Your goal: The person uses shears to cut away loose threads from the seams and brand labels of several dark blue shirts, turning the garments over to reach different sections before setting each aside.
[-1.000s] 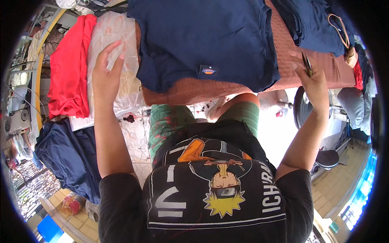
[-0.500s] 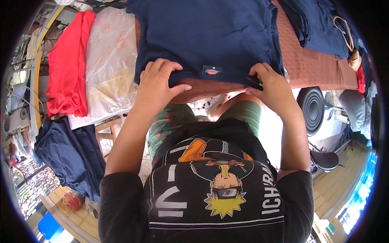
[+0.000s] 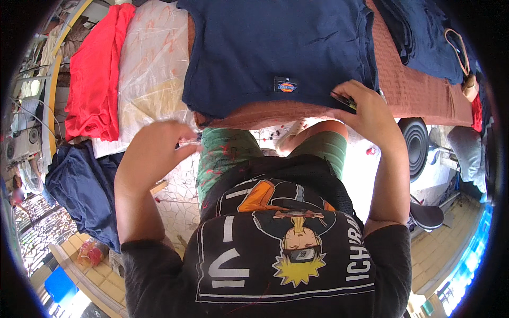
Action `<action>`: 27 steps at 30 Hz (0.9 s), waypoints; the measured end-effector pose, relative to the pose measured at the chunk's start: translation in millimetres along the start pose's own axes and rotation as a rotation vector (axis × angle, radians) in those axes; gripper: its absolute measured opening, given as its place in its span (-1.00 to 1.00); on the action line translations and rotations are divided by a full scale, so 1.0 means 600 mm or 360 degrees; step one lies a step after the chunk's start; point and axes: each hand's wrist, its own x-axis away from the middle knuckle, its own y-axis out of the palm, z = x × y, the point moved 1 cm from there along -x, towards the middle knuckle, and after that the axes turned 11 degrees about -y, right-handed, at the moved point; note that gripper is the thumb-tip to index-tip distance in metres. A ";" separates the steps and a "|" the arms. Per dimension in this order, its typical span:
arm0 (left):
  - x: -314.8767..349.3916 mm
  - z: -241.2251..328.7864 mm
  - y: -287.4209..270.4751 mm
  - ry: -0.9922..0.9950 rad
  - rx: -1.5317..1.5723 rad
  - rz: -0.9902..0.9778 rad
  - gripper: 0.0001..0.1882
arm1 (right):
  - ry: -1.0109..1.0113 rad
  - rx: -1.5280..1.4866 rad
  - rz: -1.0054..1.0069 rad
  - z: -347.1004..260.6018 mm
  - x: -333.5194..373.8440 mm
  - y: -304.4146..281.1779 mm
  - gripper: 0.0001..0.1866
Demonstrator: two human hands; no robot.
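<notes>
A navy blue garment (image 3: 281,47) lies spread on the brown-covered table, with a small label (image 3: 285,85) near its front edge. At that edge, toward the right corner, my right hand (image 3: 366,114) is closed around a small dark tool (image 3: 343,100); its exact kind is mostly hidden by the fingers. My left hand (image 3: 156,151) is off the cloth, to the left of my knee and below the table's edge. Its thumb and fingers are apart, slightly blurred, and I see nothing held between them.
Left of the garment lie a plastic-covered surface (image 3: 154,58) and red cloth (image 3: 98,74). Navy cloth (image 3: 85,191) hangs lower left. More folded navy garments (image 3: 424,42) rest on the brown cover (image 3: 419,95) at right. A round black ribbed object (image 3: 414,148) stands below that.
My left hand has let go of the garment's edge and moved left and down toward me. My right hand stays at the right corner. The view has shifted slightly.
</notes>
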 end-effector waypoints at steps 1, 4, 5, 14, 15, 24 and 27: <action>-0.021 0.023 -0.007 0.0151 0.0085 0.0098 -0.82 | -0.0033 -0.0057 0.0095 -0.005 -0.006 0.010 -0.59; -0.105 0.077 0.000 0.0555 0.0469 0.0313 -0.81 | 0.0073 -0.0172 0.0205 -0.030 -0.041 0.041 -0.58; -0.138 0.086 0.013 0.0592 0.0584 0.0390 -0.80 | 0.0150 -0.0192 0.0214 -0.036 -0.050 0.051 -0.58; -0.241 0.101 0.093 0.0620 0.0374 0.0679 -0.68 | -0.0414 -0.0151 0.0350 -0.037 -0.026 0.093 -0.69; -0.242 0.104 0.094 0.0591 0.0396 0.0663 -0.69 | -0.0402 -0.0148 0.0365 -0.034 -0.023 0.096 -0.69; -0.245 0.116 0.107 0.0699 0.0379 0.0892 -0.84 | -0.0381 -0.0340 0.0477 -0.025 -0.028 0.100 -0.81; -0.228 0.128 0.102 0.0605 0.0537 0.0798 -0.91 | 0.0009 -0.0728 0.0586 -0.022 -0.024 0.070 -0.85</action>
